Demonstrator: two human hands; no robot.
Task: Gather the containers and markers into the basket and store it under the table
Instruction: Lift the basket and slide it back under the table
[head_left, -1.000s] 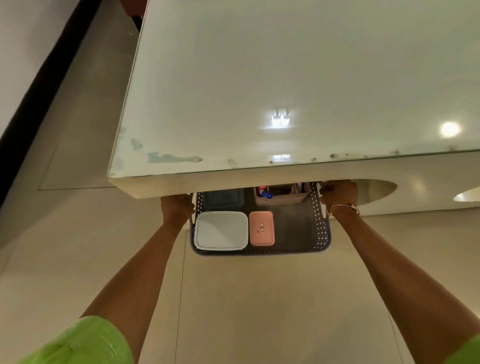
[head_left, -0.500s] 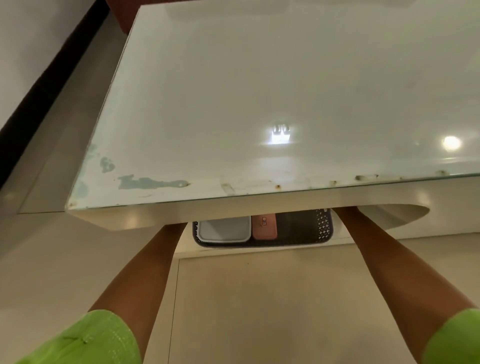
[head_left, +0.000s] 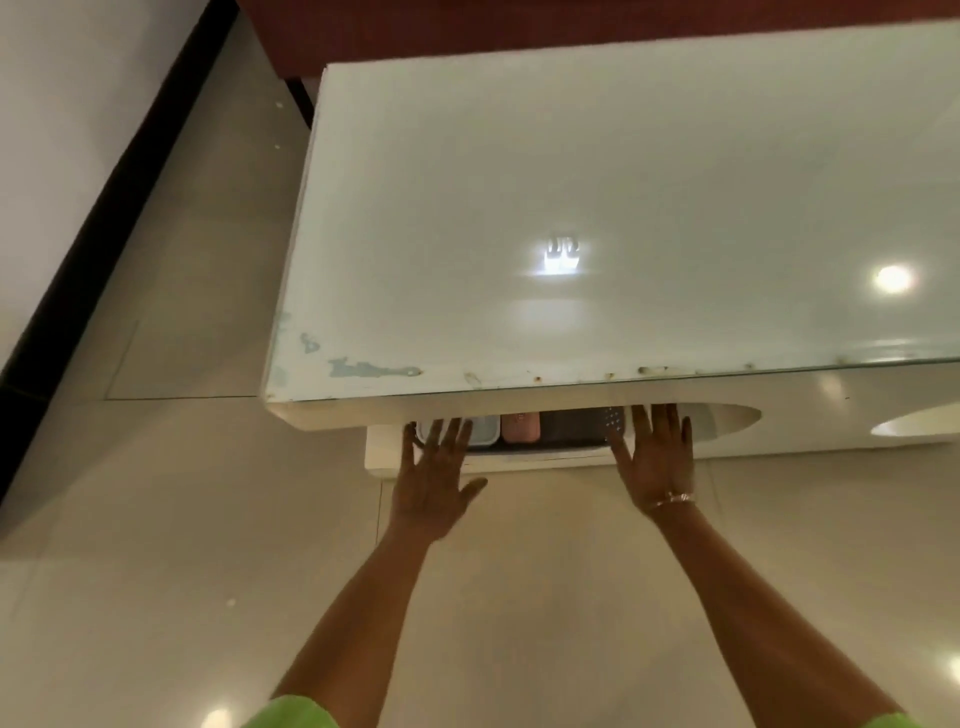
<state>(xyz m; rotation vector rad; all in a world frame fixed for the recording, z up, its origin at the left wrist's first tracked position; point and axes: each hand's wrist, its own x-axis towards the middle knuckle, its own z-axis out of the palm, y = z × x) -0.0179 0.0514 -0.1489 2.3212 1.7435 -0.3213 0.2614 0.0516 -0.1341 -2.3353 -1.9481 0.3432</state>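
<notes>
The dark perforated basket sits on a low white shelf under the table, almost wholly hidden by the table's front edge. Only a strip of it shows, with a white lidded container and a pink container inside; the markers are out of sight. My left hand is flat with fingers spread in front of the basket's left end. My right hand, with a bracelet at the wrist, is spread in front of its right end. Neither hand holds anything.
The glass-topped white table fills the upper right, its front edge chipped. The low shelf lip runs under it. Pale tiled floor lies in front and to the left. A dark skirting runs along the left wall; a maroon piece stands behind the table.
The basket has gone further under the table, from half exposed to a thin strip. Both hands have let go of its rim and now lie open in front of it.
</notes>
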